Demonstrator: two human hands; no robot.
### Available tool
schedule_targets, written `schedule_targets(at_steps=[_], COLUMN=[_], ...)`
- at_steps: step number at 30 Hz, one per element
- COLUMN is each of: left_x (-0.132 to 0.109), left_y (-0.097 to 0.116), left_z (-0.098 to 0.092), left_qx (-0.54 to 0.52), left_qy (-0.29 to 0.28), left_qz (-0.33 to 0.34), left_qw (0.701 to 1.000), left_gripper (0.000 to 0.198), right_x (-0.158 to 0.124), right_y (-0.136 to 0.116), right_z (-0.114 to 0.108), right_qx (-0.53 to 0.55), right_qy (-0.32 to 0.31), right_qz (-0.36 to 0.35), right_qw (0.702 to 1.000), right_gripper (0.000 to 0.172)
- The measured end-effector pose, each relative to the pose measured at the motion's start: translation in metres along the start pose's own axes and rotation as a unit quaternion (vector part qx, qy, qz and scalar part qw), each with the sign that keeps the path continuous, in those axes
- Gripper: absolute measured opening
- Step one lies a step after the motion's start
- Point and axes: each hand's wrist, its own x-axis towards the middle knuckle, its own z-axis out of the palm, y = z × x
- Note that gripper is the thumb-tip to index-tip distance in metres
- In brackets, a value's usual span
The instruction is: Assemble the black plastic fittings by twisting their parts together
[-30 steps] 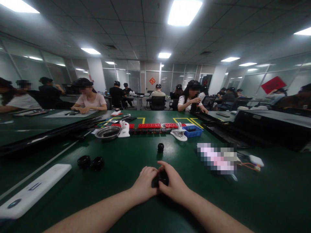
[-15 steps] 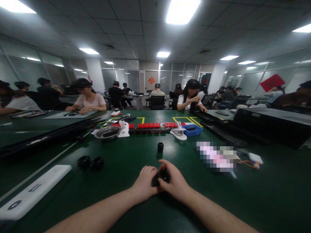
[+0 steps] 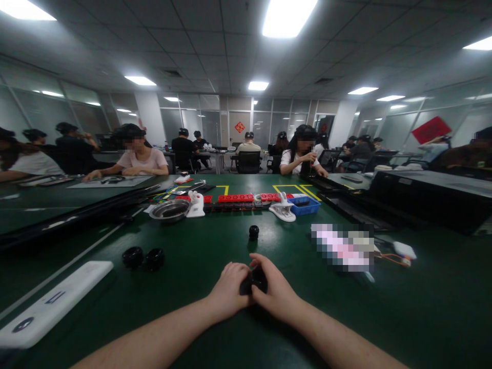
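Close in front of me, my left hand [image 3: 229,288] and my right hand [image 3: 277,284] meet around a glossy black round part [image 3: 259,280]. Curled fingers of the right hand wrap it from the right, with the thumb across its near side. The left hand closes on it from the left, and its fingertips are partly hidden. Whether the dark piece is one part or two, I cannot tell. Just beyond my hands, a small black ribbed cylinder [image 3: 253,232] stands upright. Two similar black round parts, a left one [image 3: 132,257] and a right one [image 3: 154,260], sit side by side on the left.
A long white device [image 3: 57,302] lies at left on the green table [image 3: 215,338]. Further back are a metal bowl [image 3: 169,210], white clip stands, a red-and-black strip [image 3: 235,199] and a blue tray [image 3: 305,206]. Black housings flank both sides. Co-workers sit opposite.
My right hand has shifted slightly, and the black part between my hands has turned, its round opening showing less. A co-worker's hand at the left has moved further left.
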Motion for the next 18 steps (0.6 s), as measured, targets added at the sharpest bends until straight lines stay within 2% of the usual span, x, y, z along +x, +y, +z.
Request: schedule_targets(at_steps=[3,9,13,18], left_x=[0.0009,0.0012,0.0006,0.0011], left_y=[-0.0020,-0.0003,0.0001,-0.0033], left_z=[0.0023,-0.0001,-0.0009,0.0023], left_qx=[0.009,0.004,0.002,0.008], left_qy=[0.003,-0.003,-0.005,0.000], left_qz=[-0.003,0.005,0.005,0.004], left_qw=[1.000,1.000,1.000,1.000], left_gripper=[0.034,0.034,0.033,0.035], right_x=[-0.0017,0.0026,0.0018,-0.0017], right_y=[-0.0010,-0.0015,0.0016,0.0023], right_z=[-0.0025,-0.0027,0.0001,-0.0023], right_qx=[-0.005,-0.066,-0.032,-0.003], right_qy=[-0.004,0.047,0.015,-0.013], right_qz=[-0.018,0.049,0.026,-0.010], right_qw=[1.000,0.996,0.999,1.000], right_gripper=[0.063,0.061,0.057,0.063])
